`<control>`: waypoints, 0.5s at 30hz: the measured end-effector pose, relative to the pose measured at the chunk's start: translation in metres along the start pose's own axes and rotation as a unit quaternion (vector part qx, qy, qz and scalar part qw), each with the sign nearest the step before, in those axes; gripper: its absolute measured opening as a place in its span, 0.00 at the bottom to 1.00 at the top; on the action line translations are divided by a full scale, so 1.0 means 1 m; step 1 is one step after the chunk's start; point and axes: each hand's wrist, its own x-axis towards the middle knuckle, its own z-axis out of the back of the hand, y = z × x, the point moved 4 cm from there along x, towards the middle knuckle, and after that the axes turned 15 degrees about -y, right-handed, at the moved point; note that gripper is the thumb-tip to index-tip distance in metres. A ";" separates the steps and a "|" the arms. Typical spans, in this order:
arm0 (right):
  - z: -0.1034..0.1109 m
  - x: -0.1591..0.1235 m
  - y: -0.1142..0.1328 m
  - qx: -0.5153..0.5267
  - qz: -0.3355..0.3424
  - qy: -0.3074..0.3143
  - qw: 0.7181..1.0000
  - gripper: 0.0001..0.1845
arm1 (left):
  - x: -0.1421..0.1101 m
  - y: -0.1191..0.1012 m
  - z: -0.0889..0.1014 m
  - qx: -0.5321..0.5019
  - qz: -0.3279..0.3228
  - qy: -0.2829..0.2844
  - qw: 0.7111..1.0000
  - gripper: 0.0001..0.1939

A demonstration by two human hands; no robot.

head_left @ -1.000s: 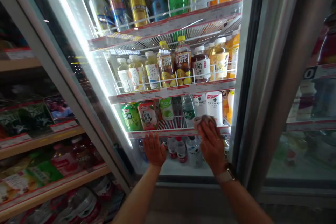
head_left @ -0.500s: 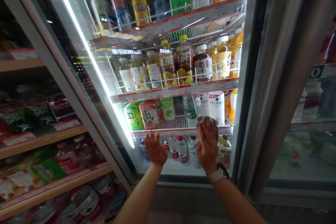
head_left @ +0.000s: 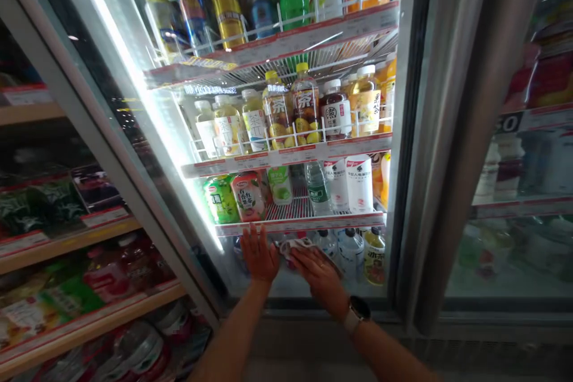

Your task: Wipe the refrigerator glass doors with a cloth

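Right hand [head_left: 319,271] lay open over a crumpled cloth [head_left: 298,246] low in the drinks cooler [head_left: 400,191], left hand [head_left: 259,253] open and flat just beside it.

Left hand [head_left: 259,253] and right hand [head_left: 320,274] bare, five fingers each, no gloves. Left forearm [head_left: 233,334] and right forearm [head_left: 394,352] bare too, no sleeves in view. One watch [head_left: 357,310] on right wrist, round face, dark and shiny, thin metal-looking rim. Strap [head_left: 351,324] pale, flat, wide, wraps round wrist. Left wrist bare, nothing worn there. Rest of body out of view.
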 end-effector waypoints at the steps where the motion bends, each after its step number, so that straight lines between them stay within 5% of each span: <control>1: -0.002 -0.004 0.002 0.011 0.012 0.018 1.000 0.32 | 0.000 0.000 0.000 -0.002 0.000 -0.001 1.000 0.31; 9: 0.001 -0.003 -0.002 0.015 0.054 0.041 0.998 0.23 | 0.005 -0.001 0.001 -0.005 -0.023 -0.021 1.000 0.32; 15: 0.037 0.035 -0.026 -0.067 0.004 -0.037 0.997 0.26 | 0.008 -0.004 0.002 0.001 -0.032 -0.021 0.999 0.32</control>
